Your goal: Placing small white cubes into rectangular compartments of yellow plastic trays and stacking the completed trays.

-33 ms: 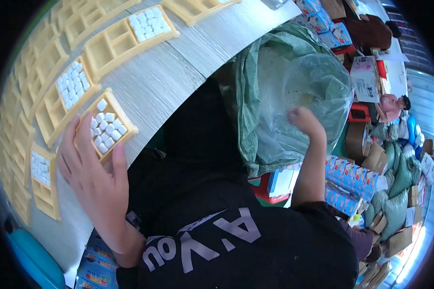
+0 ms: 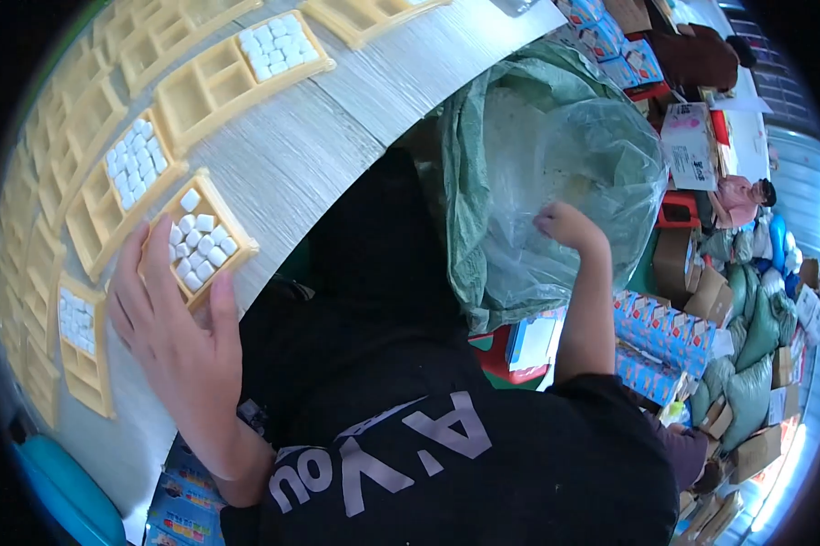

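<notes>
My left hand [image 2: 178,350] grips a pale yellow compartment tray [image 2: 212,188] on the table, thumb at its near edge and fingers along the far side. Several small white rounded cubes [image 2: 201,244] lie loosely in the tray's visible compartment. The hand covers the rest of that tray. My right hand [image 2: 566,224] is held over a large green sack [image 2: 469,196] with a clear plastic liner [image 2: 601,164]. Its fingers are curled together, and whatever they may hold is hidden.
More yellow trays [image 2: 169,105] fill the left of the grey table [image 2: 292,136]; some have one compartment packed with white cubes. Blue printed boxes [image 2: 656,332] and a red stool [image 2: 501,359] stand beyond the sack. A teal chair [image 2: 64,487] is at lower left. People work farther off.
My right hand has shifted slightly left over the sack. My left hand stays on the tray.
</notes>
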`<state>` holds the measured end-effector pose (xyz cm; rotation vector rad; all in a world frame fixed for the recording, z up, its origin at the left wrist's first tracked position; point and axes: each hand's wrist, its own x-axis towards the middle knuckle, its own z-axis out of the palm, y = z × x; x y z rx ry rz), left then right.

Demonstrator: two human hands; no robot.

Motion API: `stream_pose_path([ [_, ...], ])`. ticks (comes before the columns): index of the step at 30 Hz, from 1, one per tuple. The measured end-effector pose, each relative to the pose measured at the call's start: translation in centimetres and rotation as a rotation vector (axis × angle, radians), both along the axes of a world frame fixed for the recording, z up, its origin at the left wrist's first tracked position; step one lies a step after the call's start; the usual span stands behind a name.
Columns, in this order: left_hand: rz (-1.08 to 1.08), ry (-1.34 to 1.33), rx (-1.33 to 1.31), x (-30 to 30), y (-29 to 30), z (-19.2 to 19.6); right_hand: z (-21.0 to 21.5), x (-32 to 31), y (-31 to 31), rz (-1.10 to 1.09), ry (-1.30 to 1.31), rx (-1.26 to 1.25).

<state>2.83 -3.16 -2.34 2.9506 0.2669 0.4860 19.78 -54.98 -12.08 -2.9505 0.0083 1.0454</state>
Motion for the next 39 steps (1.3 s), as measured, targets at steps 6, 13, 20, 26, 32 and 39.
stream_pose_path([
  [6, -0.028, -0.011, -0.045, 0.4, -0.4, -0.8, -10.4, 8.6, -6.3, 0.263, -0.219, -0.07],
  [13, 0.036, -0.116, -0.2, -0.2, 0.0, 0.2, -12.4, 9.7, 2.3, 0.276, -0.212, 0.107],
  [20, 0.028, -0.158, -0.3, -1.0, 0.6, 0.1, -10.7, 5.2, 1.6, 0.129, -0.155, 0.26],
  [26, -0.011, -0.163, -0.287, -0.9, 0.3, -0.1, -9.3, 5.7, 0.1, -0.168, -0.128, 0.323],
  [32, -0.04, -0.126, -0.295, -0.9, 0.4, 0.0, -8.9, 4.6, -2.1, -0.469, -0.124, 0.346],
  [39, -0.022, -0.118, -0.285, -1.1, 0.5, 0.1, -11.1, 4.7, -5.3, -0.498, -0.118, 0.42],
])
